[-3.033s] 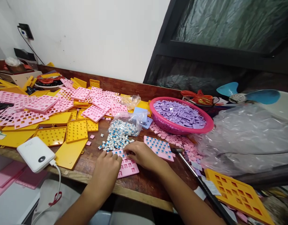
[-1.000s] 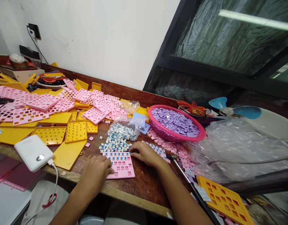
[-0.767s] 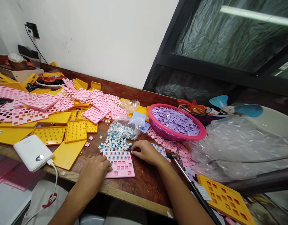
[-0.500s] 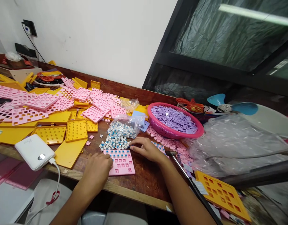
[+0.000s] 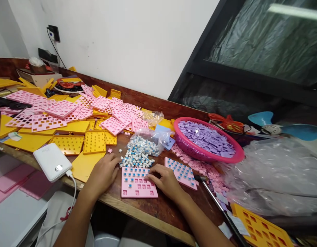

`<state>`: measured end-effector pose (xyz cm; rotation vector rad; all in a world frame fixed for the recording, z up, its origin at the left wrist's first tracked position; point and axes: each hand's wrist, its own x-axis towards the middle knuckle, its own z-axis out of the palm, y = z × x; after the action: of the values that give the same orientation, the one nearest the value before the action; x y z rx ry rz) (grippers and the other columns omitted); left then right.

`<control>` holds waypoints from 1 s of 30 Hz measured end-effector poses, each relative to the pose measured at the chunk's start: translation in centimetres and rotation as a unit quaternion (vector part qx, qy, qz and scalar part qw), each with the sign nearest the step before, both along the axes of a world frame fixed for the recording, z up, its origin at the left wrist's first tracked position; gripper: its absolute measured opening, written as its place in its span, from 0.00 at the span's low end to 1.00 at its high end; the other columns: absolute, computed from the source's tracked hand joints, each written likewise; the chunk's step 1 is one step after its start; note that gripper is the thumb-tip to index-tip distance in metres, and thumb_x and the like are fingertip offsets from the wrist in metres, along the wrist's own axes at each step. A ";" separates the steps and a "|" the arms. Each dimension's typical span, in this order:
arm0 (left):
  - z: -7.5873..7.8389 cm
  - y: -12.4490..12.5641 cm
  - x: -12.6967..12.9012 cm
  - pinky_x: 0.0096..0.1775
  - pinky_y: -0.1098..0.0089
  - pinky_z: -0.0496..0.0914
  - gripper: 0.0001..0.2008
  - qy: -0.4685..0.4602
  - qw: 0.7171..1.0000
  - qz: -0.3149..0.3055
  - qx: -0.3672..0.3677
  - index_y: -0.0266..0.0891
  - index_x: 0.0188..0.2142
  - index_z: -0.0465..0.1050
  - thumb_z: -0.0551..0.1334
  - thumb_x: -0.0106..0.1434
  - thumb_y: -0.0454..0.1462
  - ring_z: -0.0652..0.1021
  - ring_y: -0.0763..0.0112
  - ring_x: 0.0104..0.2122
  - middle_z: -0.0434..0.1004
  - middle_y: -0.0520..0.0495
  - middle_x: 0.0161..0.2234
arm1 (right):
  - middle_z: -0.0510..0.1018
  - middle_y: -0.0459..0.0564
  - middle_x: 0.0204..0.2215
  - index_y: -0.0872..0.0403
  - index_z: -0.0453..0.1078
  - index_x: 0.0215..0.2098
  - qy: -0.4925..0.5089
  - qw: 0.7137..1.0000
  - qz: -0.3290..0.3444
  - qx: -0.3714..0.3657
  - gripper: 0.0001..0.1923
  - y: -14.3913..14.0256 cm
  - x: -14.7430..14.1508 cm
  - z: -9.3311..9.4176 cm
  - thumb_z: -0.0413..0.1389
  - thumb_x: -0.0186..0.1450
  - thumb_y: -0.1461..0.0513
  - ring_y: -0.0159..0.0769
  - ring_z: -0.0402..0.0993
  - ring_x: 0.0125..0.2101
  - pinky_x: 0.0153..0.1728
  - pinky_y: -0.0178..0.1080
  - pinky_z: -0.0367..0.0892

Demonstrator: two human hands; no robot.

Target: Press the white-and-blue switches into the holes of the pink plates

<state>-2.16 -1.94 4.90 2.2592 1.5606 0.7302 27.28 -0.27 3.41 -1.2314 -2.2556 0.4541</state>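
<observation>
A pink keyboard plate [image 5: 129,192] lies on the bench in front of me, its upper rows and left part filled with blue-and-white key switches. My right hand [image 5: 165,180] rests over its right edge, thumb and fingertips brought together at an upper row; whatever they pinch is hidden. At the left edge of the loose switch pile [image 5: 137,156], my left hand [image 5: 104,173] has its fingers curled together, and their contents cannot be made out. A second pink plate [image 5: 181,173], set with several switches, lies right of my right hand.
Behind the pile is a clear plastic bag [image 5: 162,137]. A pink basket [image 5: 208,159] of purple pieces stands at right, near a metal rod [image 5: 212,193]. Yellow cases [image 5: 93,142], pink plates [image 5: 61,108] and a white power bank [image 5: 52,163] with a cable occupy the left.
My left hand has moved from the plate's left edge to the pile. My right hand has come from the pile onto the plate. More switches on the plate's left are visible. The view has shifted.
</observation>
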 end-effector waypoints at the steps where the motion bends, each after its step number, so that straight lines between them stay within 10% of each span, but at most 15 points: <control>1: -0.3 0.2 0.0 0.50 0.62 0.69 0.14 0.006 1.000 -0.005 -0.005 0.44 0.50 0.74 0.57 0.68 0.32 0.75 0.60 0.47 0.74 0.44 0.46 | 0.80 0.50 0.31 0.52 0.76 0.32 0.002 1.000 0.004 0.002 0.12 0.1 0.1 0.1 0.62 0.68 0.53 0.39 0.76 0.33 0.35 0.39 0.67; 20: -1.5 0.4 0.4 0.46 0.65 0.69 0.08 -0.059 0.996 -0.056 -0.042 0.43 0.38 0.75 0.57 0.70 0.35 0.77 0.62 0.42 0.79 0.48 0.40 | 0.81 0.49 0.37 0.51 0.78 0.38 -0.084 0.996 0.018 -0.034 0.04 -1.1 1.6 3.2 0.62 0.68 0.60 0.39 0.76 0.39 0.41 0.39 0.67; 30: 0.7 -2.2 3.7 0.47 0.70 0.70 0.10 -0.172 0.978 -0.115 -0.039 0.43 0.39 0.78 0.58 0.68 0.32 0.78 0.67 0.43 0.78 0.47 0.43 | 0.81 0.50 0.38 0.51 0.79 0.39 -0.019 0.997 0.046 -0.053 0.07 -1.3 0.8 2.0 0.58 0.71 0.61 0.38 0.77 0.39 0.41 0.38 0.69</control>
<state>1.54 -4.17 5.58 2.0757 1.1269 0.9157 28.10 -1.54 5.46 -1.1992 -2.3547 0.5959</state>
